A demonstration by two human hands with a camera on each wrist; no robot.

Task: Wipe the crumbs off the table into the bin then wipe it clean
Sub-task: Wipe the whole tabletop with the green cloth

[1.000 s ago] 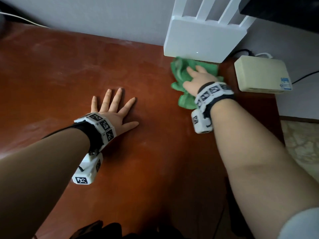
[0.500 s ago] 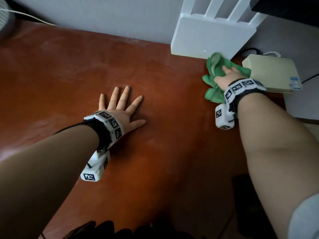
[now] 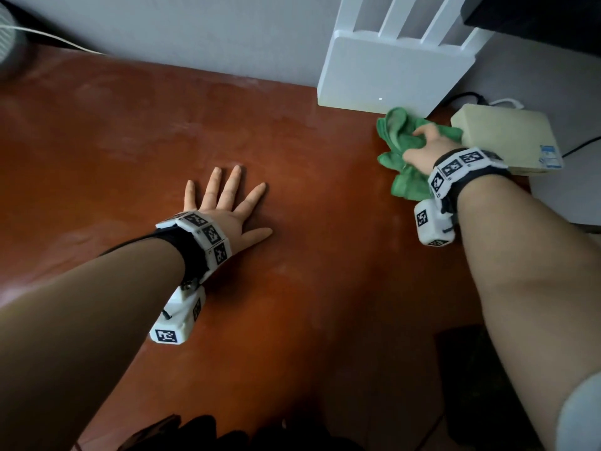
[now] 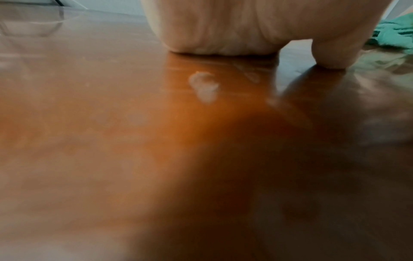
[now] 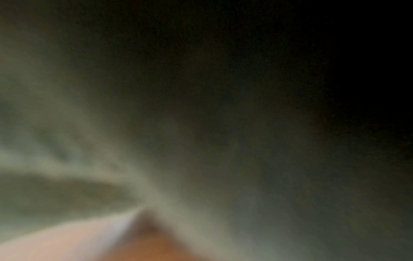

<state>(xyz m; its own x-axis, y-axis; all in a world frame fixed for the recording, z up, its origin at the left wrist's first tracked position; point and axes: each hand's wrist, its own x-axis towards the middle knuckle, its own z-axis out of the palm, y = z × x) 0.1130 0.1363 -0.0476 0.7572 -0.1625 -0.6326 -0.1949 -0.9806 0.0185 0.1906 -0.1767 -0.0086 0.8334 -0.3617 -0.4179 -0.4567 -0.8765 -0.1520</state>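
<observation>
A crumpled green cloth lies on the red-brown table at the back right, between a white device and a beige box. My right hand sits on top of it, fingers curled into the fabric and gripping it. My left hand lies flat on the table's middle with fingers spread, holding nothing. In the left wrist view the palm presses the wood, pale smudges show on the surface, and the cloth appears at the far right. The right wrist view is dark and blurred, filled by cloth.
A white device with upright antennas stands against the wall at the back. A beige box with cables sits at the table's right rear corner. A dark object lies below the table's right edge. Faint dusty streaks cross the left tabletop.
My right hand has slid the green cloth to the right, from in front of the white device to beside the beige box. The left hand has stayed flat in place.
</observation>
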